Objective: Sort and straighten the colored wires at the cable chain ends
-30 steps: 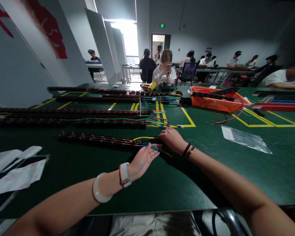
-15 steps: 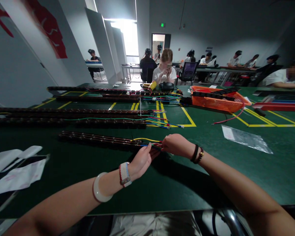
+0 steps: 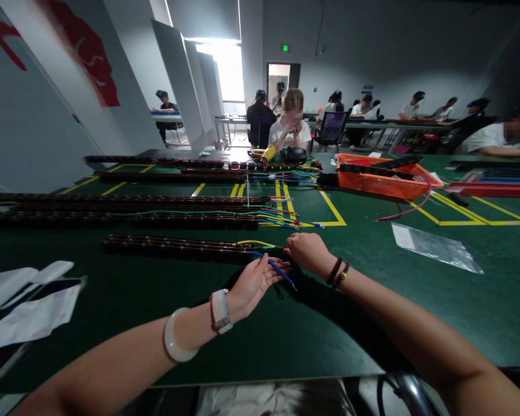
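Note:
A dark, bundled harness strip [image 3: 177, 245] lies on the green table in front of me, with coloured wires coming out of its right end. My left hand [image 3: 260, 280] is palm up, fingers extended, and a blue wire [image 3: 282, 274] runs under its thumb and across the fingers. The wire's bare tip points down and right. My right hand [image 3: 308, 252] is closed in a pinch at the ends of a yellow wire [image 3: 260, 242] and a green wire [image 3: 268, 247]. Its fingers hide those ends.
Several longer wired strips [image 3: 156, 214] lie behind the near one. An orange basket [image 3: 372, 185] stands at the back right, a clear plastic bag [image 3: 435, 247] nearer. White packaging [image 3: 34, 312] is at left. A person [image 3: 292, 124] sits across the table; others work further back.
The blue wire has come away from the bunch and now slants over my left fingers. My right hand has moved slightly left and its grip has lifted off the left palm.

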`<move>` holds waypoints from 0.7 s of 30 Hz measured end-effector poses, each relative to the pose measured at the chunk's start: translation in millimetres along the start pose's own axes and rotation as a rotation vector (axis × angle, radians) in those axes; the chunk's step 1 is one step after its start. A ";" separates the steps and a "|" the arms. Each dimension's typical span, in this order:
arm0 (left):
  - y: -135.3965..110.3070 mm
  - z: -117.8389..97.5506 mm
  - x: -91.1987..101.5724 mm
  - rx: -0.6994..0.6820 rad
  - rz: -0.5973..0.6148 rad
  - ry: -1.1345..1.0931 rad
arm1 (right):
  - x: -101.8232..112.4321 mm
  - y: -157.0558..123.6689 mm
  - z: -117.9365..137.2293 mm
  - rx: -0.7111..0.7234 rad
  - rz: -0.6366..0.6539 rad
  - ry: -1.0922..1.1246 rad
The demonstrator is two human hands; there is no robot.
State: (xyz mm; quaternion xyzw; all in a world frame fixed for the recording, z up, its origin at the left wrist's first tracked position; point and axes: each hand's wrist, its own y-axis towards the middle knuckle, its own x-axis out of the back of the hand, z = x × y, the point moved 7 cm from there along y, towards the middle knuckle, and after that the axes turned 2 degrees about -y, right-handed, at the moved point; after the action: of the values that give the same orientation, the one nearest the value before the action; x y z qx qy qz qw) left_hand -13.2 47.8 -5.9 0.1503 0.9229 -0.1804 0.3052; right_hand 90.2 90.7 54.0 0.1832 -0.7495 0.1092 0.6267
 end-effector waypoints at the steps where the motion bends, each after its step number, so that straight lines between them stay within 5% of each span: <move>1: 0.3 0.1 -0.2 0.002 0.007 -0.002 | -0.1 -0.6 0.2 0.003 0.008 -0.002; 12: 0.4 1.7 2.0 0.008 -0.018 -0.071 | 21.1 -16.7 5.7 0.046 0.123 0.021; 21: -0.8 -0.3 -1.6 0.000 -0.014 -0.077 | 10.5 -26.2 19.6 0.191 0.218 0.046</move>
State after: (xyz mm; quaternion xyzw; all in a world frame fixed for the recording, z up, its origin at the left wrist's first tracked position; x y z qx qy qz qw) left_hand -12.4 46.9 -4.5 0.1367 0.9114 -0.1883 0.3394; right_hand 81.7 57.8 58.9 0.1570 -0.7366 0.2516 0.6078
